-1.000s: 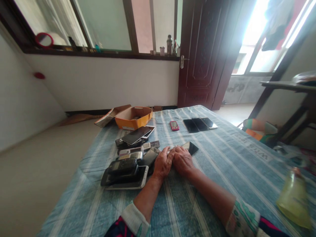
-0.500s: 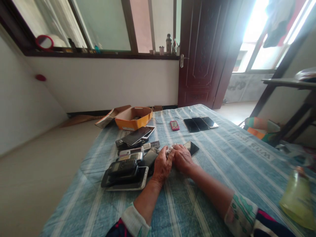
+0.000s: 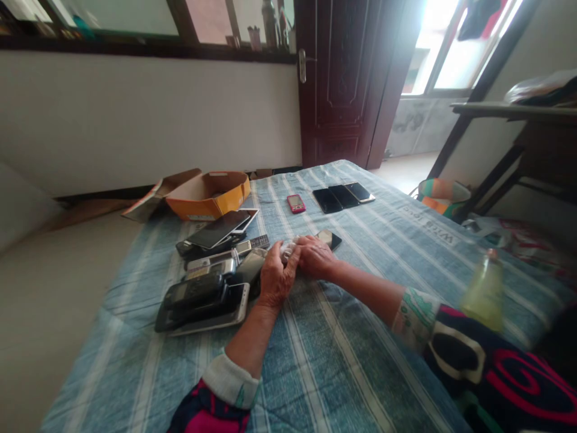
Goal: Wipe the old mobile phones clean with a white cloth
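Observation:
My left hand and my right hand meet over the middle of the bed, fingers curled round a crumpled whitish cloth bunched between them. A dark phone lies just beyond my right hand, partly covered by it. Left of my left hand is a pile of old phones, with a black handset on top of a white-edged phone. Behind it, a black flat phone leans on others beside a small keypad phone.
An open orange box stands at the back left. A pink phone and three dark phones lie further back on the striped sheet. A bottle of yellow liquid stands at right.
The view has tilted down and turned right, so everything appears higher and further left. My hands stay together on the cloth beside the dark phone.

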Demonstrator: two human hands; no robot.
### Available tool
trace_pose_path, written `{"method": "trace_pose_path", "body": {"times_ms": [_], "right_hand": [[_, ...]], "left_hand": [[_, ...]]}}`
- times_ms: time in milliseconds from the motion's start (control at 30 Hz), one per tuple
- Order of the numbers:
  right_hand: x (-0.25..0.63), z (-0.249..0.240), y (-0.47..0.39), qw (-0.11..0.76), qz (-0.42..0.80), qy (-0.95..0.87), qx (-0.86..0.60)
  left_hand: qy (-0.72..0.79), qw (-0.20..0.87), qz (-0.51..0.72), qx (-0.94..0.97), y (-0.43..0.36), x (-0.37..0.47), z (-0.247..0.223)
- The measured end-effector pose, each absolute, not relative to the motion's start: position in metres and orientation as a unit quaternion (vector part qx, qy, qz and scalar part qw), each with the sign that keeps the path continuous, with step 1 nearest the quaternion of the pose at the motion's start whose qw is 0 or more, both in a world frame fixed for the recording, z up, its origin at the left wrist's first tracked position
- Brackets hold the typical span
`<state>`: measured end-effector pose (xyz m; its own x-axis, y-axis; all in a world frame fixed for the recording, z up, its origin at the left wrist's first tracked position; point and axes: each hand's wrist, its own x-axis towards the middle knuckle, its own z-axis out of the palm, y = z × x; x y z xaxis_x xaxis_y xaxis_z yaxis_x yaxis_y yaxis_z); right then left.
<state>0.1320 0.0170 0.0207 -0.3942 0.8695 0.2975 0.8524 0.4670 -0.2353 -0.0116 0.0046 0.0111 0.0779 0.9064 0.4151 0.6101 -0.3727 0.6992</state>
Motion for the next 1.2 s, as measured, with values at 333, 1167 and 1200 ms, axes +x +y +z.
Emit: {"method": "trace_pose_path", "body": {"times_ms": [333, 1167, 1200], "right_hand": [[0.186, 0.023, 0.011, 0.192, 0.015, -0.82, -0.54], [0.193, 0.012, -0.001, 0.242, 0.054, -0.848, -0.468], [0.196, 0.012, 0.003, 0.245, 0.056, -0.844, -0.474]], "left_hand": [[0.421, -0.039, 0.395, 0.815, -0.001, 0.007, 0.004], [0.467, 0.089, 0.302, 0.826, -0.009, 0.024, 0.006], [0.469, 0.089, 0.305, 0.824, -0.009, 0.023, 0.006]]}}
